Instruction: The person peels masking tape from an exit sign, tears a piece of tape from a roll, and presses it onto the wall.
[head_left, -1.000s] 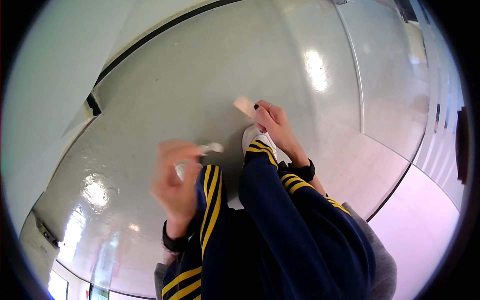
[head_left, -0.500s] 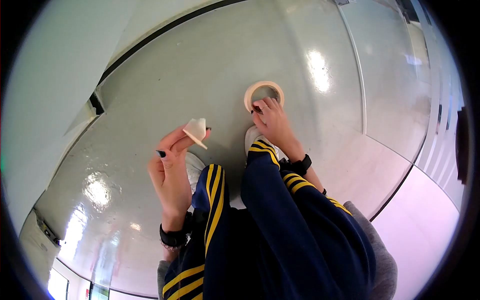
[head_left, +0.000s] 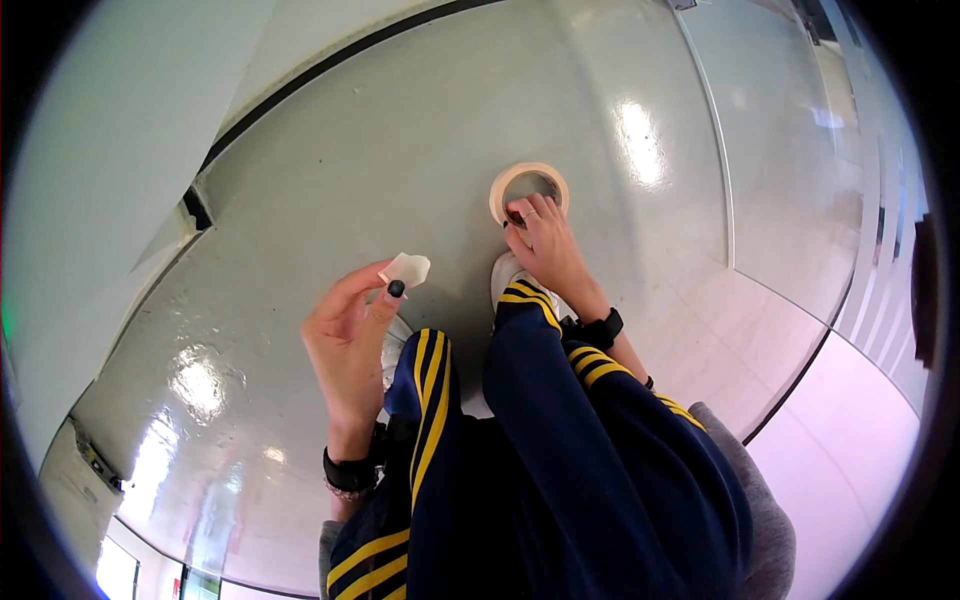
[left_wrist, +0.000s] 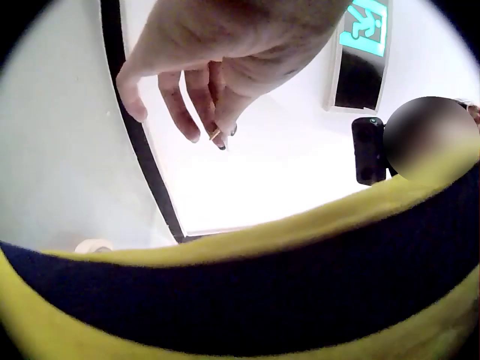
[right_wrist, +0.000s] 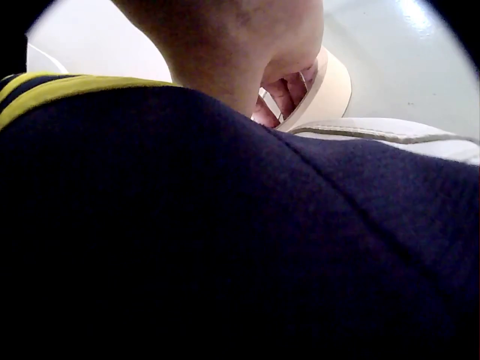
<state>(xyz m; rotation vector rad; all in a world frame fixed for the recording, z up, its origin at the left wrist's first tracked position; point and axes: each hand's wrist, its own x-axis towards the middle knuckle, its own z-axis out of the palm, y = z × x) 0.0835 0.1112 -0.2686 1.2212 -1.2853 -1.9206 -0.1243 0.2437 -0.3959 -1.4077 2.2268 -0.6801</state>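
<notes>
In the head view, a small whitish piece of tape [head_left: 410, 268] is pinched between the thumb and fingers of my left hand [head_left: 348, 345], above the floor. The thumb's dark nail lies over the piece's lower edge. My right hand [head_left: 550, 245] grips the near side of a beige roll of masking tape [head_left: 556, 180], its fingers reaching into the ring. In the right wrist view the roll [right_wrist: 334, 90] shows partly behind the hand and the trouser leg. The left wrist view shows the left hand [left_wrist: 240, 49] from beneath, fingertips together.
Below the hands are striped dark blue trouser legs [head_left: 560, 420] and white shoes [head_left: 506, 275]. A glossy grey floor [head_left: 380, 160] stretches around, with a pale wall [head_left: 120, 120] on the left and glass panels [head_left: 780, 130] on the right.
The tape roll, edge-on a second ago, now shows its open ring. My left hand has gone from blurred motion to nearly still, and its thumb has come onto the tape piece.
</notes>
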